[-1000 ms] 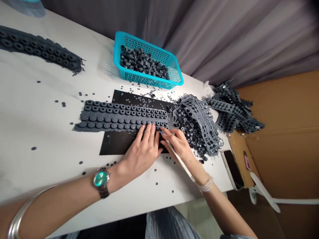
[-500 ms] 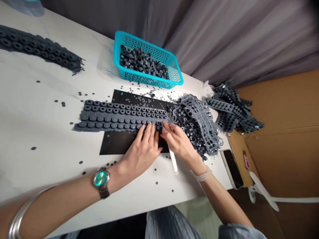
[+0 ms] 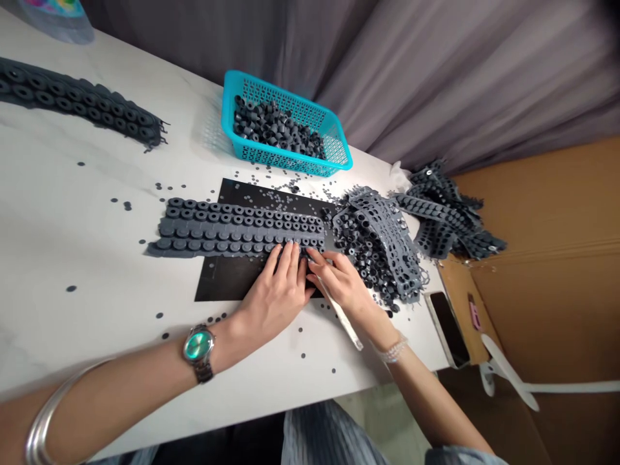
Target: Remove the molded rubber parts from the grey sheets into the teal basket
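A dark grey rubber sheet (image 3: 232, 226) with rows of raised rings lies across a black mat (image 3: 227, 281). My left hand (image 3: 278, 284) rests on the sheet's near edge, its fingers stretched out. Close to those fingertips, my right hand (image 3: 341, 281) is closed around a slim white tweezers-like tool (image 3: 346, 323). The tool's tip is hidden at the sheet's near right end. Beside my right hand lies a heap of small grey rubber rings (image 3: 365, 255), partly covered by a perforated waste sheet (image 3: 387, 232).
A turquoise basket (image 3: 285, 155) of loose rings stands at the back. Another ringed strip (image 3: 82, 100) lies at the left. Crumpled waste sheets (image 3: 445, 213) sit at the right, near a phone (image 3: 448, 329). Small grey discs are scattered over the white table (image 3: 121, 278).
My right hand has shifted slightly left along the sheet's near edge, and the white tool's rear end has swung rightward. My left hand stays on the sheet. The view has moved slightly.
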`<state>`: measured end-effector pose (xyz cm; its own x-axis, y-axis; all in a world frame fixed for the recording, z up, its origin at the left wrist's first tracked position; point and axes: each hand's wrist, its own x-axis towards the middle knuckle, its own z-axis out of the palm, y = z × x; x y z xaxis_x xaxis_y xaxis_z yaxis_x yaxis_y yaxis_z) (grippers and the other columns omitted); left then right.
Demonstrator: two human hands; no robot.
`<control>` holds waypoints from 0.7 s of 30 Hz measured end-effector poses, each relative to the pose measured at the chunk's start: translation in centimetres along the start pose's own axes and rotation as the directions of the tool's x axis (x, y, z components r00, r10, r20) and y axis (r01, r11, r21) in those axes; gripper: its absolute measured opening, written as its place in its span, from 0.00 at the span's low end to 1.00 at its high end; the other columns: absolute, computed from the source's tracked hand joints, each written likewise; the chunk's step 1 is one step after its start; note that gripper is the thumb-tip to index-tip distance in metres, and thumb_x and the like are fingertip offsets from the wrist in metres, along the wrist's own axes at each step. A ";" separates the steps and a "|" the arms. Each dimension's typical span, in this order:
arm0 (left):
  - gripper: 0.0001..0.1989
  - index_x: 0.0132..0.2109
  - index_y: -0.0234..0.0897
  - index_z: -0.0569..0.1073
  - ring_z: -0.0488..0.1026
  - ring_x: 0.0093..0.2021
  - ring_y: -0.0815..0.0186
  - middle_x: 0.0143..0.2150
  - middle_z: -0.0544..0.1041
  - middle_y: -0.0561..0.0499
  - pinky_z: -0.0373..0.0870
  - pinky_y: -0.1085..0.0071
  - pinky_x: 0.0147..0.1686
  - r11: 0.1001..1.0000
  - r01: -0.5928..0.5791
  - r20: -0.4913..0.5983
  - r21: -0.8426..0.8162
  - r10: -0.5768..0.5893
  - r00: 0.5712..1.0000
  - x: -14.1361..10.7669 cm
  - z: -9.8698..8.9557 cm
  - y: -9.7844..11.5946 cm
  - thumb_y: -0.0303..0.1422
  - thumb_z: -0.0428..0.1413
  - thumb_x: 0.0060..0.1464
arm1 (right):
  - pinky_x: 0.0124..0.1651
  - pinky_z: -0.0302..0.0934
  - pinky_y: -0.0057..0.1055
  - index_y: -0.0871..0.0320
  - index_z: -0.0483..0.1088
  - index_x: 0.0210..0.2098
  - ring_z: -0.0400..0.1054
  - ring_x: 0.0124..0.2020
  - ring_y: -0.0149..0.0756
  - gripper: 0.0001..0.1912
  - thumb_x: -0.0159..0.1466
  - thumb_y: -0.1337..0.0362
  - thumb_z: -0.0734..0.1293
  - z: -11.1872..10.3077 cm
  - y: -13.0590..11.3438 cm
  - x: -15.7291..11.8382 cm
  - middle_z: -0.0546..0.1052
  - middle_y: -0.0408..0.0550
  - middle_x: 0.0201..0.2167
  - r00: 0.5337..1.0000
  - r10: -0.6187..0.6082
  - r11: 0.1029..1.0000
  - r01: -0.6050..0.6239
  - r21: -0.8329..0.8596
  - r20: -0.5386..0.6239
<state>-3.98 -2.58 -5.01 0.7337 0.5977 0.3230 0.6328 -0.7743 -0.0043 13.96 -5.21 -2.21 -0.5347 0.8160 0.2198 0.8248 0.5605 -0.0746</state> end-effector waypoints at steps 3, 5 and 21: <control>0.28 0.60 0.15 0.67 0.63 0.64 0.43 0.62 0.66 0.23 0.58 0.51 0.63 1.000 0.003 0.006 -0.001 -0.003 1.000 0.0 -0.2 0.0 0.38 0.46 0.64 | 0.48 0.69 0.44 0.64 0.66 0.49 0.65 0.53 0.46 0.10 0.70 0.69 0.59 0.1 0.4 0.1 0.70 0.64 0.58 0.999 -0.023 0.998 0.025 -0.050 0.026; 0.28 0.60 0.14 0.67 0.63 0.64 0.43 0.62 0.66 0.23 0.58 0.51 0.63 1.000 0.001 0.009 0.000 -0.001 1.000 0.0 -0.3 0.0 0.38 0.46 0.64 | 0.49 0.69 0.45 0.64 0.67 0.49 0.65 0.53 0.47 0.10 0.70 0.69 0.58 0.1 0.5 0.1 0.71 0.64 0.58 0.998 -0.044 0.995 0.047 -0.085 0.045; 0.29 0.62 0.19 0.66 0.60 0.66 0.41 0.64 0.63 0.23 0.56 0.50 0.64 1.000 0.015 0.025 -0.019 -0.014 1.000 0.0 -0.6 -0.1 0.41 0.49 0.63 | 0.48 0.70 0.44 0.56 0.65 0.54 0.64 0.51 0.44 0.13 0.70 0.64 0.60 0.5 2.8 -0.5 0.75 0.55 0.49 0.887 0.399 0.915 -0.402 0.039 -0.233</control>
<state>-4.19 -2.66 -4.49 0.7306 0.6138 0.2991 0.6386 -0.7693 0.0186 16.41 -4.00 -3.02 -0.1019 0.9145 0.3916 0.9621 0.1907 -0.1948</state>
